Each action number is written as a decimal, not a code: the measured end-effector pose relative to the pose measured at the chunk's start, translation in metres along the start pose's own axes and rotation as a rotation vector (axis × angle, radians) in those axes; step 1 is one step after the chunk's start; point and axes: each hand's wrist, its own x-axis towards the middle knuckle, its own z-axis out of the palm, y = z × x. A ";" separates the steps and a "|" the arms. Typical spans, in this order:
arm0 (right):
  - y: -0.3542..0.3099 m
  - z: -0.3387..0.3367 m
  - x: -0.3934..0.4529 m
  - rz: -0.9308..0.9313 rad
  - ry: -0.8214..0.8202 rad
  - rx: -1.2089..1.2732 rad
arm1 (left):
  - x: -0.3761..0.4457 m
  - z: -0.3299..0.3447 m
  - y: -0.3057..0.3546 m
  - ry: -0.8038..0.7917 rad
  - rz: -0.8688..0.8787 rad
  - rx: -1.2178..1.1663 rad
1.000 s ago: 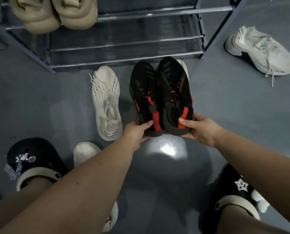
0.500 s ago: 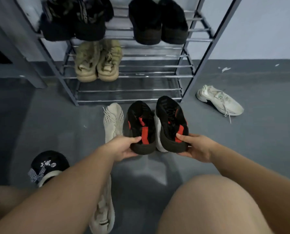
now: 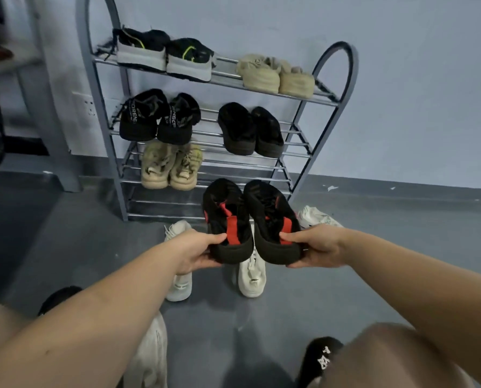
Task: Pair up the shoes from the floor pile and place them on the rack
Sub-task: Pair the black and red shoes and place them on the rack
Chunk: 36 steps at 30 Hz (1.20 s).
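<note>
I hold a pair of black sneakers with red tabs side by side in the air, toes toward the metal shoe rack (image 3: 299,127). My left hand (image 3: 197,252) grips the heel of the left black sneaker (image 3: 225,217). My right hand (image 3: 314,245) grips the heel of the right black sneaker (image 3: 272,219). Both shoes hang in front of the rack's lower tiers. On the floor below lie white sneakers: one (image 3: 179,284) under my left hand, one (image 3: 251,275) beneath the held pair, one (image 3: 316,217) behind my right hand, and one (image 3: 149,357) near my knee.
The rack holds black-and-grey sneakers (image 3: 163,51) and beige shoes (image 3: 275,75) on top, two black pairs (image 3: 160,116) (image 3: 250,130) below, and a beige pair (image 3: 172,166) on the third tier. My feet wear black clogs (image 3: 321,359). A grey table leg (image 3: 63,163) stands left.
My view has risen and pulled back, so the whole rack now shows. Both hands have lifted the black sneakers off the floor and carried them up toward the rack.
</note>
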 end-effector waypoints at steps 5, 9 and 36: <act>-0.005 0.018 0.014 -0.043 0.047 -0.032 | 0.010 -0.010 0.006 0.067 0.033 0.000; -0.001 0.018 0.033 -0.054 0.040 0.013 | 0.031 -0.018 0.006 0.080 0.036 0.025; -0.072 -0.046 0.220 -0.158 0.192 0.185 | 0.231 -0.005 0.068 0.214 0.158 0.061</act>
